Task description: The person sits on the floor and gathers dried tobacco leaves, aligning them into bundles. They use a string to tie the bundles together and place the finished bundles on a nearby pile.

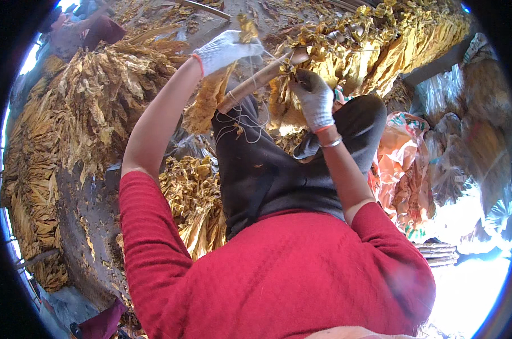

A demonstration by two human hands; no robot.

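The gloved left hand (226,50) pinches thin string (250,127) above the wooden stick (256,81), while the gloved right hand (314,99) closes on dried yellow leaves (281,96) hanging just beside that stick, over the dark-trousered lap (278,169).

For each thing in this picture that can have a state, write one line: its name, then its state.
Left hand in white knit glove: raised, closed on a dried yellow leaf.
Right hand in white knit glove: gripping leaves at the stick.
Long brown wooden stick: tilted, hung with leaves, thin string dangling loose.
Heap of dried yellow leaves: piled on the ground.
Orange plastic sack: crumpled, open.
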